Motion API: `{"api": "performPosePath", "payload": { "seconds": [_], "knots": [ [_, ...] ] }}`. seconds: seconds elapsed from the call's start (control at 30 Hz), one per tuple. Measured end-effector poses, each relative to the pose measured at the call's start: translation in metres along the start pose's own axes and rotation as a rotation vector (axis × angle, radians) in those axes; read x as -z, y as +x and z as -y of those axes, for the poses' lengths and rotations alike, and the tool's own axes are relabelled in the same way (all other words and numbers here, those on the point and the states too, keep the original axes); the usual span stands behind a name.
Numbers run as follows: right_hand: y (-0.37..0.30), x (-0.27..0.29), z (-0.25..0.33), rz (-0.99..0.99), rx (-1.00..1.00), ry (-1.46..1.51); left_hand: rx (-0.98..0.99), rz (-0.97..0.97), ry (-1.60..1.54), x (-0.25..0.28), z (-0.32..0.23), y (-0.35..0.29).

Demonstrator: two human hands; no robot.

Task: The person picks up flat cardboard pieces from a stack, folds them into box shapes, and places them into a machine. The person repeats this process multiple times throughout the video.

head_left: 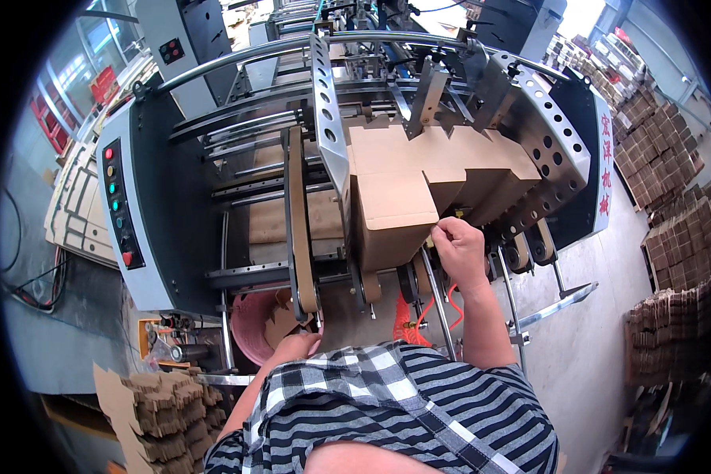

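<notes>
A stack of brown cardboard blanks (pixel 395 200) stands in the machine's feeder, between a perforated metal side plate (pixel 329 118) and a wider perforated plate (pixel 547 138) on the right. At the stack's near right corner is my right hand (pixel 460 246), its fingers pinched together on the cardboard edge. My left hand (pixel 299 346) is low at the front, beside the lower end of a brown feed belt (pixel 301 229) and over the rim of a pink tub (pixel 249 316). Its fingers are mostly hidden, so their grip does not show.
A panel of coloured buttons (pixel 114 201) lies on the machine's left housing. Bundled cardboard (pixel 170 419) is stacked at the lower left, with more cardboard piles (pixel 675 332) along the right. Metal rods (pixel 442 304) and an orange hose (pixel 409 322) show below the feeder.
</notes>
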State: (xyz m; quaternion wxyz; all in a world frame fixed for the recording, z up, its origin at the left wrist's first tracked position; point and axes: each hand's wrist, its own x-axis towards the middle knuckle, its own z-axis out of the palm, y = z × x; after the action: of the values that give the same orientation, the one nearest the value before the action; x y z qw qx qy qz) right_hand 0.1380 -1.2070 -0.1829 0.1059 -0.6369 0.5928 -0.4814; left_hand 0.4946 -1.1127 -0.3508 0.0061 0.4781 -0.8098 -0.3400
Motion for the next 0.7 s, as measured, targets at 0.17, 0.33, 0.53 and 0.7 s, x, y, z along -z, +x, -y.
{"api": "performPosePath", "payload": {
  "seconds": [0.17,0.33,0.53,0.7],
  "knots": [
    [-0.002,-0.012,-0.001,-0.135,0.108,0.001,0.029,0.017,0.039,0.011,-0.01,-0.001],
    [-0.003,-0.011,-0.006,-0.212,0.115,-0.083,0.033,0.077,-0.037,0.022,-0.016,-0.003],
    [-0.016,0.005,0.009,0.125,0.037,0.151,0.054,0.062,-0.062,0.017,-0.016,-0.006],
    [-0.044,-0.04,0.048,0.483,0.294,0.267,0.078,0.051,-0.065,0.008,-0.014,0.0]
  ]
}}
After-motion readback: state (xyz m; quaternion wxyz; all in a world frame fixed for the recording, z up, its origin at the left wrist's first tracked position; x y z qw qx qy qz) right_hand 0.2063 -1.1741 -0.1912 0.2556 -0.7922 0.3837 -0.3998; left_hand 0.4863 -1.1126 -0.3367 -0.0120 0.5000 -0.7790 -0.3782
